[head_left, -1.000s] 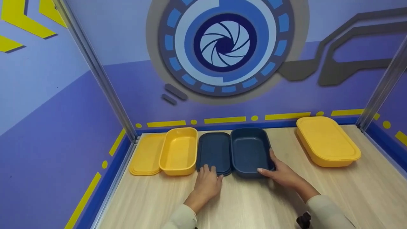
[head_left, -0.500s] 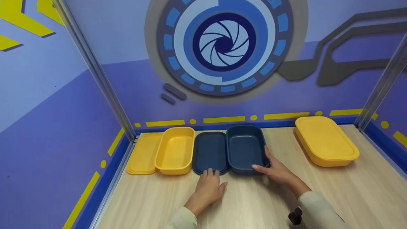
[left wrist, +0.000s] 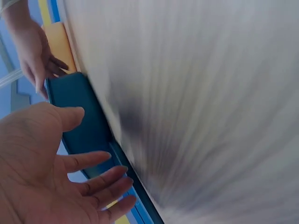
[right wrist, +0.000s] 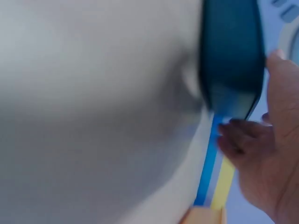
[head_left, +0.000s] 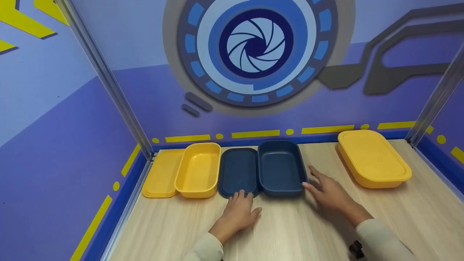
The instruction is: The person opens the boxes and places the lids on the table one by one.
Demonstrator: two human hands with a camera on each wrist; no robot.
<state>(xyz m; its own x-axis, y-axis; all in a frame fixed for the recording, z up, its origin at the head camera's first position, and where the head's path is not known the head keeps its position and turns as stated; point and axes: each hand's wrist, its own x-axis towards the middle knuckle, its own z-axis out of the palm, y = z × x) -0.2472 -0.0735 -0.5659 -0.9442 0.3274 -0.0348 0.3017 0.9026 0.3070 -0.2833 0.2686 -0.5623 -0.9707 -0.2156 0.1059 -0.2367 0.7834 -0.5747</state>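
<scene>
A dark blue food container (head_left: 281, 168) without its lid stands in the middle of the row, upright on the table. Its flat dark blue lid (head_left: 239, 170) lies along its left side. At the lid's near edge are the fingertips of my left hand (head_left: 237, 214), fingers straight and spread in the left wrist view. My right hand (head_left: 331, 194) is just off the container's right side, thumb tip by the near right corner, fingers loose and holding nothing. In the right wrist view the container (right wrist: 233, 56) is blurred beside that hand.
To the left, an uncovered yellow container (head_left: 199, 170) stands against a yellow lid (head_left: 163, 174). A yellow container with its lid on (head_left: 375, 159) stands at the right. Printed wall panels (head_left: 232, 123) border the table (head_left: 282, 232) behind and at both sides.
The blue container and its lid have shifted slightly left, up against each other. My right hand has let go of the container and drawn away right; my left hand stays at the lid's near edge.
</scene>
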